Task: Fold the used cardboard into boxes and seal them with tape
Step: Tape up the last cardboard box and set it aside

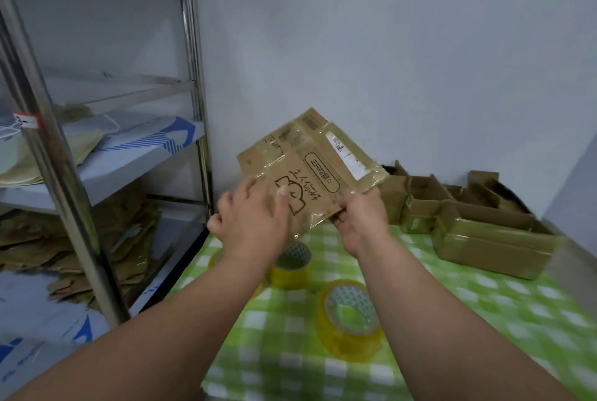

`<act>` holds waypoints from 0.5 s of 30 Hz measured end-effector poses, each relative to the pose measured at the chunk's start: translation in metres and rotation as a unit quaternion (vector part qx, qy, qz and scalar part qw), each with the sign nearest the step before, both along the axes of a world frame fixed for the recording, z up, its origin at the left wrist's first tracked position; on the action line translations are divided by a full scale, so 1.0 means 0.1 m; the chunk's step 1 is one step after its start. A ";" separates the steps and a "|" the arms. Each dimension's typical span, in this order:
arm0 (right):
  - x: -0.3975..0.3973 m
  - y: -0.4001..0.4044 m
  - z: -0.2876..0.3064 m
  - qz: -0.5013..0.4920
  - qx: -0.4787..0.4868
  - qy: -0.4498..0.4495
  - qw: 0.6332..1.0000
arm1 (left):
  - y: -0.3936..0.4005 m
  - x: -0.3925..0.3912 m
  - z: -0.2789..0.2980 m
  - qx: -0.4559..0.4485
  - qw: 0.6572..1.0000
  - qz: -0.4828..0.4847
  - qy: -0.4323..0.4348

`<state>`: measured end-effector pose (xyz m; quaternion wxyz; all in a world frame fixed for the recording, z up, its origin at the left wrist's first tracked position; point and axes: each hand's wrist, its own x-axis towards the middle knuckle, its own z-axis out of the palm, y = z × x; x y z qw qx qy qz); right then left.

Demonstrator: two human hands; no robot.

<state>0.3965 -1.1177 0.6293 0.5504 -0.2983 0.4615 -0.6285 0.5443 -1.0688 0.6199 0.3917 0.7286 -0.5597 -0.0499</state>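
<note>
While both hands, left hand [250, 213] & right hand [360, 218], grip flattened cardboard [310, 168], print stays unreadable.

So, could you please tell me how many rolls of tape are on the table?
3: one nearest the camera, one mid-table below the hands, and one partly hidden behind the left forearm. More may be hidden.

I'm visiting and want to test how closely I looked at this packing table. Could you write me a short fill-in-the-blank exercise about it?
1. Both hands, left hand and right hand, hold a flattened piece of ____.
2. The table wears a checked cloth of white and ____.
3. The yellowish tape rolls lie ____ the held piece.
4. The folded boxes stand toward the person's ____ side.

Missing words: cardboard; green; below; right
</note>
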 end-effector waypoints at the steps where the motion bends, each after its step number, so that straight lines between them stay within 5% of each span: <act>1: -0.12 0.02 -0.01 -0.006 -0.001 -0.007 1.000 | -0.04 0.01 0.03 0.002 0.998 0.019 0.052; 11: -0.92 0.07 0.03 -0.034 -0.036 0.021 0.999 | -0.45 0.09 0.10 0.046 0.995 -0.020 0.083; 15: -1.08 0.00 0.03 -0.060 -0.045 0.037 0.996 | -0.58 -0.09 0.08 0.014 0.944 -0.152 0.294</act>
